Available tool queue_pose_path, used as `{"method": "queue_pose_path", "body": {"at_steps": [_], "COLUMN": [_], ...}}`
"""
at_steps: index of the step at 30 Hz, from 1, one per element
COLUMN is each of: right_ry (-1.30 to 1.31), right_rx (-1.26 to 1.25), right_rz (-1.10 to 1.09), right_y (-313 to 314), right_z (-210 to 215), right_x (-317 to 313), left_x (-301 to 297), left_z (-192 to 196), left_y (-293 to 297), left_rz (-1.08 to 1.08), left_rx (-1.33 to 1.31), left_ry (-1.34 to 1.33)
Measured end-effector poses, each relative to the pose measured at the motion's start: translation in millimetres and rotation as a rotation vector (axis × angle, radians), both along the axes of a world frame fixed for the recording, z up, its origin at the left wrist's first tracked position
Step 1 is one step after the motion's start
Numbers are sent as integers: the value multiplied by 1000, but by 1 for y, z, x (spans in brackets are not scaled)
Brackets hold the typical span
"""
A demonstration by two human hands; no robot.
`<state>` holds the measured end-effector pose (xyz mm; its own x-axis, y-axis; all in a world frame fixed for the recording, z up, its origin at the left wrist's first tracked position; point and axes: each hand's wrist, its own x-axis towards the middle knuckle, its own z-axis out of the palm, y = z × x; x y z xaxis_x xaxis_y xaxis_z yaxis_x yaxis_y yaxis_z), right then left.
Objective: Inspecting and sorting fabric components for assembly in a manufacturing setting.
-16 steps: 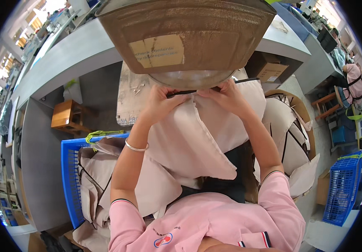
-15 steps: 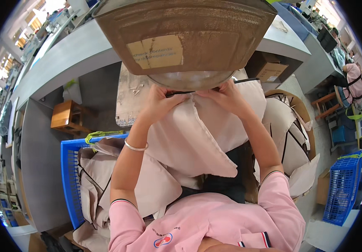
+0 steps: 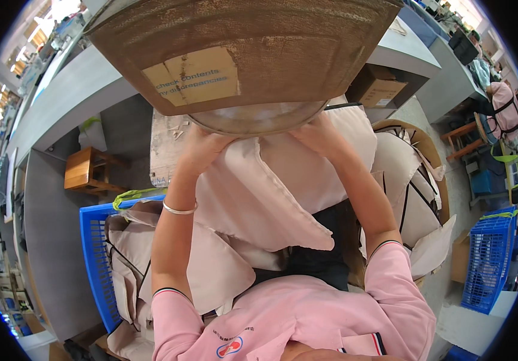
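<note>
A sewn cream fabric piece (image 3: 253, 198) with a seam down its middle and a dark-edged strip at its far right hangs before me, its lower corner pointing toward my lap. My left hand (image 3: 206, 147) grips its upper edge at the left. The same edge is held at the right by my right hand (image 3: 318, 138). The fingertips of both hands are hidden under a round, pale, glassy rim (image 3: 259, 122). Over that rim sits a worn brown box-like thing (image 3: 283, 54) with a torn yellowish label, blocking the view of the fabric's upper edge.
A blue plastic basket (image 3: 85, 240) of cream pieces with dark trim stands at my left. More such pieces fill a cardboard carton (image 3: 445, 198) at my right. A wooden stool (image 3: 87, 168) is under the grey bench (image 3: 72, 108). Another blue basket (image 3: 488, 265) stands far right.
Both hands have gone farther under the round rim, hiding the fingers that showed before. The brown box-like thing appears larger and farther left, and the whole view has shifted slightly.
</note>
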<state>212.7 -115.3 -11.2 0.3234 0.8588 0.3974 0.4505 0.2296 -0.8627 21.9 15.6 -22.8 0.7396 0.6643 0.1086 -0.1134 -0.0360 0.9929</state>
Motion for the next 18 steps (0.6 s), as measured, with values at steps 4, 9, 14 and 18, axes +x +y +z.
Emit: {"method": "queue_pose_path", "body": {"at_steps": [4,9,14,18], "right_ry": [183,-609,-786,-775], "right_rx": [93,-106,10,-15], "right_rz": [-77,-192,-517,-783], "right_y": [-5,-42,-128,-190], "right_z": [7,46,55,81], "right_x": [3,14,-18,45], "left_x": [-2,-33,-48,-39], "left_z": [1,14,15,27], "left_y": [4,3,-40,-50], "left_rz": [106,34,2,25], "left_rx": [-37,11,331,498], "left_ry": [-119,75,273,231]}}
